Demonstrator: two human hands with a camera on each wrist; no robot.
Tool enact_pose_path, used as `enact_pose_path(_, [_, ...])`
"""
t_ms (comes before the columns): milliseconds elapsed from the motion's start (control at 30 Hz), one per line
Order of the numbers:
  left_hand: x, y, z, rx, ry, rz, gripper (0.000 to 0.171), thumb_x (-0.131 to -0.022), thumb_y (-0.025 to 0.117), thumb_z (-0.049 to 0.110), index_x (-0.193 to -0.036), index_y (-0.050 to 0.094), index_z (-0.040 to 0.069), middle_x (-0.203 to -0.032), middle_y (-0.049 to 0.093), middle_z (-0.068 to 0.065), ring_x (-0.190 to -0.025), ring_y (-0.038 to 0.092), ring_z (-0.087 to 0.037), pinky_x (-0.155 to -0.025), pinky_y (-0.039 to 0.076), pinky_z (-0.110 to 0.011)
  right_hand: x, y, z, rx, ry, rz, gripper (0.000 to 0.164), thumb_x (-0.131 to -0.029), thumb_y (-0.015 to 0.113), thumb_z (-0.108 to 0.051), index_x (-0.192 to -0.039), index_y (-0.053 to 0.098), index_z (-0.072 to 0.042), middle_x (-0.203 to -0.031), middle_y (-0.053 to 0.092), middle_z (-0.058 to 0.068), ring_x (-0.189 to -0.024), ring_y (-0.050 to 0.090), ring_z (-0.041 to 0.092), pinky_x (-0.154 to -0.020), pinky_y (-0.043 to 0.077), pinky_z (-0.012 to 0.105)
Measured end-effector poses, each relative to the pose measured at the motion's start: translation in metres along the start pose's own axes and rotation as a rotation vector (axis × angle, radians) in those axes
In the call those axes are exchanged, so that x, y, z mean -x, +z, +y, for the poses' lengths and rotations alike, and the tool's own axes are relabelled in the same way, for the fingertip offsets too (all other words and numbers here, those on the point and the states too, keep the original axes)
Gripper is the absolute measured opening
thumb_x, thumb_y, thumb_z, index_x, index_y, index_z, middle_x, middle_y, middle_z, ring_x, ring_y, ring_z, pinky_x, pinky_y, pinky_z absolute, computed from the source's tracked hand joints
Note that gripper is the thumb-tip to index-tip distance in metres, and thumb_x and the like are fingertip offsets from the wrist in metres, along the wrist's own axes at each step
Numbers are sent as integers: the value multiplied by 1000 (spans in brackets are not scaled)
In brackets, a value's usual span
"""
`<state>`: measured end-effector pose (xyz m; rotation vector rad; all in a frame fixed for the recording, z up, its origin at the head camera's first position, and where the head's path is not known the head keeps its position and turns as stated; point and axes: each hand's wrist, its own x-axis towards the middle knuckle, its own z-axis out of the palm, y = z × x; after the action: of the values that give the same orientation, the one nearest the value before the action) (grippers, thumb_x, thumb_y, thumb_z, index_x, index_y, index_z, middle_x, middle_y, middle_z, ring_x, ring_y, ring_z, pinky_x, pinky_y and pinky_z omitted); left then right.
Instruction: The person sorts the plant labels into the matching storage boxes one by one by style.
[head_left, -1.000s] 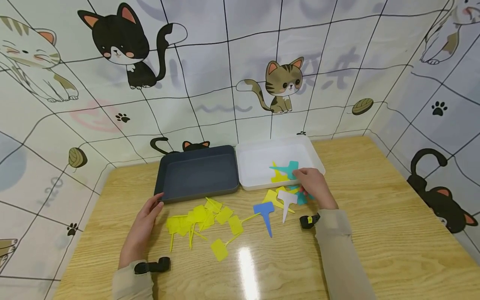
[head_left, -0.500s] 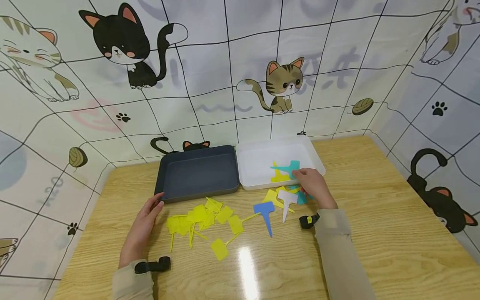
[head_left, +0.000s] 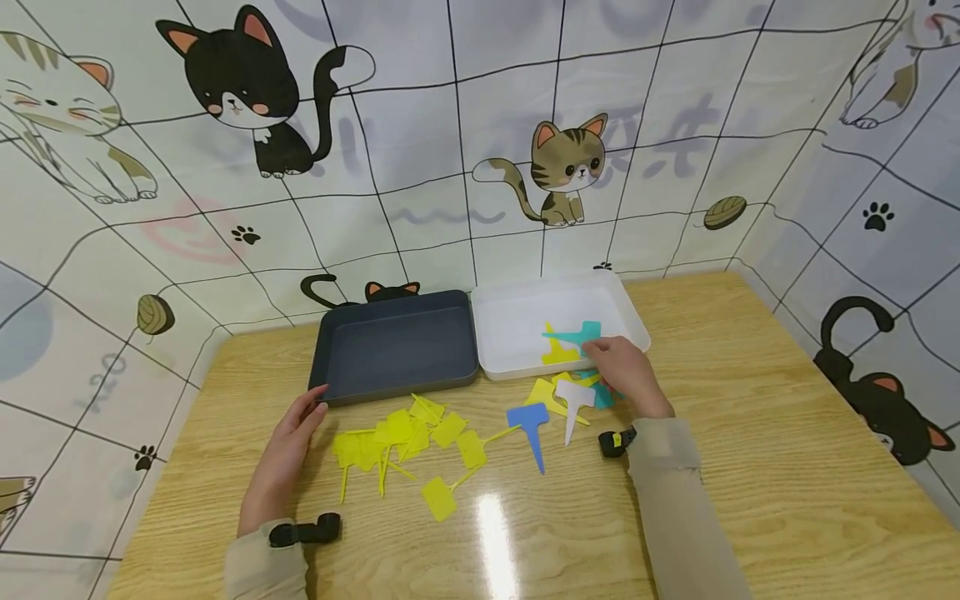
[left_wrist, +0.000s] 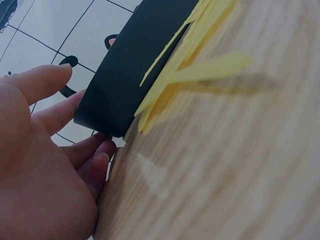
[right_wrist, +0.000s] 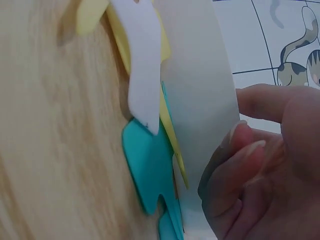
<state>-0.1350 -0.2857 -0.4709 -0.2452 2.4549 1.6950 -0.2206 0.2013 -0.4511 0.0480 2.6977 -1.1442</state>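
In the head view, my left hand (head_left: 291, 437) touches the front left corner of a dark grey tray (head_left: 397, 391). The left wrist view shows one fingertip against its wall and other fingers by its base. My right hand (head_left: 624, 367) reaches over the front rim of a white tray (head_left: 510, 371), fingertips at the broad end of a teal T-shaped plant label (head_left: 579, 336). Whether they pinch the label is hidden. Beneath it lies a yellow T-shaped label (head_left: 557, 356). In the right wrist view, some right fingers (right_wrist: 235, 170) curl beside the tray's outer wall.
Several yellow square-headed labels (head_left: 397, 429) lie heaped before the dark tray. A blue T-shaped label (head_left: 531, 417), a white one (head_left: 573, 400) and teal and yellow ones lie before the white tray. A cat-patterned cloth (head_left: 420, 167) stands behind the wooden table (head_left: 787, 467).
The teal label has shifted very slightly to the right inside the white tray, while my right fingertips have edged a little left. My left hand and both trays have stayed put.
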Motion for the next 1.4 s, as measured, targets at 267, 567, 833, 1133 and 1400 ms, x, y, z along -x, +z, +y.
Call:
enact_pose_path(267, [0,-1,1,-1,-10,-4,54,-92,41,45,-140,28,25,-148,10,0,-134,7,-23,-105,10,-50,0,0,-2,54,-74,1,43,-94,42,-36,-121,55,-6,-67,56,12,-41,45,18,-48,41,32])
enact_pose_path(567, [0,0,1,4,-26,-1,54,-92,42,45,-140,28,25,-148,9,0,-134,7,-22,-105,10,-49,2,-3,-2,88,-80,-26,46,-94,40,-37,-126,50,-5,-123,45,19,-47,50,20,-54,42,32])
enact_pose_path(833, [2,-1,2,30,6,-15,55,-92,42,45,-140,27,23,-148,8,-1,-134,6,-22,-105,10,-48,3,-5,-4,23,-125,126,46,-93,40,-42,-125,51,-11,-117,55,14,-105,49,34,-82,39,50])
enact_pose_path(1133, [2,-2,1,26,30,-19,54,-93,41,43,-141,27,22,-148,8,-2,-134,6,-23,-105,10,-49,2,-1,-14,-63,-355,191,35,-92,46,-40,-107,64,-16,-92,66,-2,-94,56,22,-76,43,41])
enact_pose_path(1400, [2,-2,2,33,22,-22,55,-93,41,42,-141,26,21,-148,8,-2,-134,6,-23,-104,11,-49,5,8,-23,-194,-372,-19,41,-83,54,-51,-86,67,-12,-58,55,11,-40,42,23,-37,36,30])
